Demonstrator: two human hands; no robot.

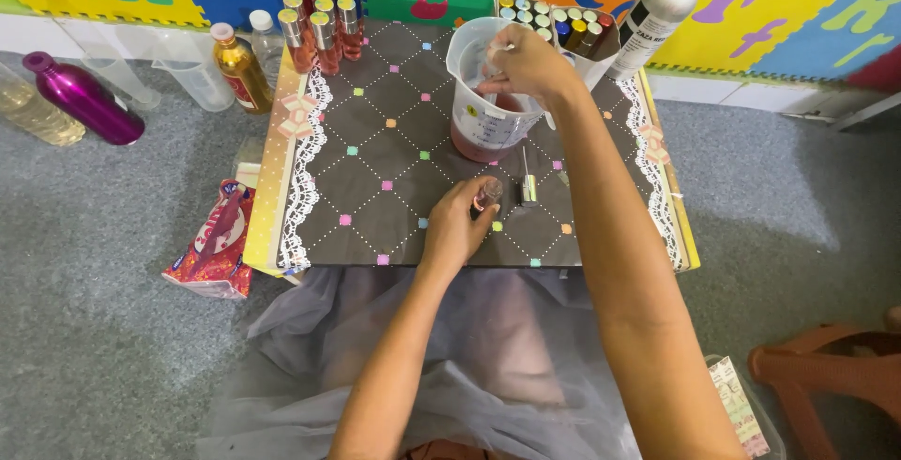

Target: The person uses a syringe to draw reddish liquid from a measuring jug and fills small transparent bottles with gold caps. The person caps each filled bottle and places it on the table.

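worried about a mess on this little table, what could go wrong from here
1. The right hand works over the measuring jug of pink liquid; a bump might tip it onto the patterned tabletop.
2. The small vial in the left hand looks uncapped, so it could spill.
3. The filled bottles crowd the far edge and could topple.

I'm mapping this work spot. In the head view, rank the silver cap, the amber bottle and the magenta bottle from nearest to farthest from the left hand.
1. Silver cap: just right of the left hand, on the board.
2. Amber bottle: far-left, beside the board's corner.
3. Magenta bottle: farthest left, lying on the carpet.
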